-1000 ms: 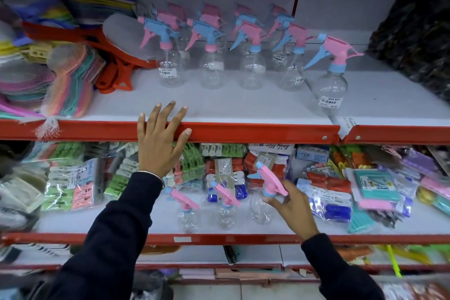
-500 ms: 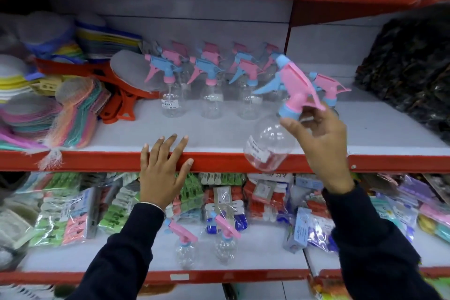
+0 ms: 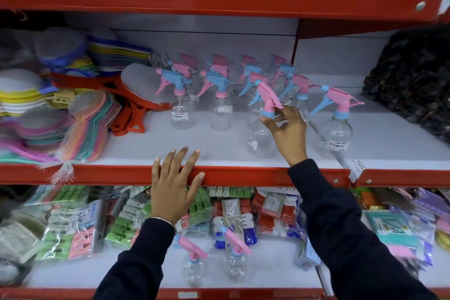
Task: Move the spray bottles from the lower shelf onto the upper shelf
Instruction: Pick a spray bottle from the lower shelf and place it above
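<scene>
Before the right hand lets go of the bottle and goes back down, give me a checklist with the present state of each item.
1. Held bottle over the upper shelf: ok, its base is at the shelf surface.
2. Base fully seated: cannot tell, the bottle looks a little tilted.
3. Right hand grip: ok, fingers at the neck under the pink sprayer.
4. Clear of its neighbours: ok, there is a gap to the bottle on the right.
5. Left hand out of the way: ok, it rests on the red shelf edge.
6. Work left: not ok, two bottles stand on the lower shelf.
</scene>
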`<state>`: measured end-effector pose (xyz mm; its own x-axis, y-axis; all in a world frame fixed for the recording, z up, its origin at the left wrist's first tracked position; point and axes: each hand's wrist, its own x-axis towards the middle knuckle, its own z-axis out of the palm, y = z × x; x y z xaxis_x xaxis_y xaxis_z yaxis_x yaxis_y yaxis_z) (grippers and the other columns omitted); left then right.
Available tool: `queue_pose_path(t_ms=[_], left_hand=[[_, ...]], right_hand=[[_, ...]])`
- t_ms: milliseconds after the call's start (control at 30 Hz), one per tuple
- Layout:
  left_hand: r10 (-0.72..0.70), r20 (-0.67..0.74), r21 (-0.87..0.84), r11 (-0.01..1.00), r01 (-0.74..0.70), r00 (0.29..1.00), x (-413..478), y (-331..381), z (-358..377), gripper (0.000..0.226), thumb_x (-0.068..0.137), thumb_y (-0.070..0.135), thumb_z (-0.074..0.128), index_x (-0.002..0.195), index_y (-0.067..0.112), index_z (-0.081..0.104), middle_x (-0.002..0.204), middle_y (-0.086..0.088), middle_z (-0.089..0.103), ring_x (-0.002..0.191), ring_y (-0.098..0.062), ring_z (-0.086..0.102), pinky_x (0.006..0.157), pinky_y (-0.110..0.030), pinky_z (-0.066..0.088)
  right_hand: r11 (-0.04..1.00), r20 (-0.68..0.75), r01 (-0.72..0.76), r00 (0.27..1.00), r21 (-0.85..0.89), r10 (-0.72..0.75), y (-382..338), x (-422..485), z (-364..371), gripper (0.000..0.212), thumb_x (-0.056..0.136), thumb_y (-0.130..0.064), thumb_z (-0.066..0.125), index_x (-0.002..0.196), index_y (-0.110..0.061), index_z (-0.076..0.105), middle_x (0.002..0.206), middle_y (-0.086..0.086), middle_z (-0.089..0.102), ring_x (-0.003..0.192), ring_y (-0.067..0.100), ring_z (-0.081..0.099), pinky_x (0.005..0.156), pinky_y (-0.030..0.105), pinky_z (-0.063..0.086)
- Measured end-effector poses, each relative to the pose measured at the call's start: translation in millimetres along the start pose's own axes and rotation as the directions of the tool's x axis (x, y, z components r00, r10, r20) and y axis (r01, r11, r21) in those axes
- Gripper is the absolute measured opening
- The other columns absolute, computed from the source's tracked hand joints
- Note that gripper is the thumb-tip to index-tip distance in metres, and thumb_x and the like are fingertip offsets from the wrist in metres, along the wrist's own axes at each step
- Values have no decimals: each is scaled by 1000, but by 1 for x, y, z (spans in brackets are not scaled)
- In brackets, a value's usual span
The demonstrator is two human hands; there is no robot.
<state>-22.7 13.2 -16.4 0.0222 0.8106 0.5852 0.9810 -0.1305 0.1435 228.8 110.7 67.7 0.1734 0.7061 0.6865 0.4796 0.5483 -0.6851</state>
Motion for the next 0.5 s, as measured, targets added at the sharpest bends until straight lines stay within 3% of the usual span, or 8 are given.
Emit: queue_pose_path(t_ms=[333, 500], left_hand=[[0, -1, -16, 1000, 0, 1000, 0, 0, 2, 53, 92, 52, 31, 139, 30, 40, 143, -3, 47, 134, -26, 37, 113, -46, 12], [10, 10, -7, 1000, -10, 1000, -1, -2, -1, 56, 93, 55, 24, 141, 30, 38, 146, -3, 44, 135, -27, 37, 113, -45, 11]], right_hand=[[997, 13, -71, 997, 16, 71, 3, 1, -7, 20, 79, -15, 71, 98, -12, 66, 94, 0, 67, 80, 4, 58, 67, -3, 35], [987, -2, -148, 989, 65, 148, -18, -13, -18, 33, 82, -25, 70, 112, -17, 61, 105, -5, 64, 95, 8, 58, 76, 4, 38]])
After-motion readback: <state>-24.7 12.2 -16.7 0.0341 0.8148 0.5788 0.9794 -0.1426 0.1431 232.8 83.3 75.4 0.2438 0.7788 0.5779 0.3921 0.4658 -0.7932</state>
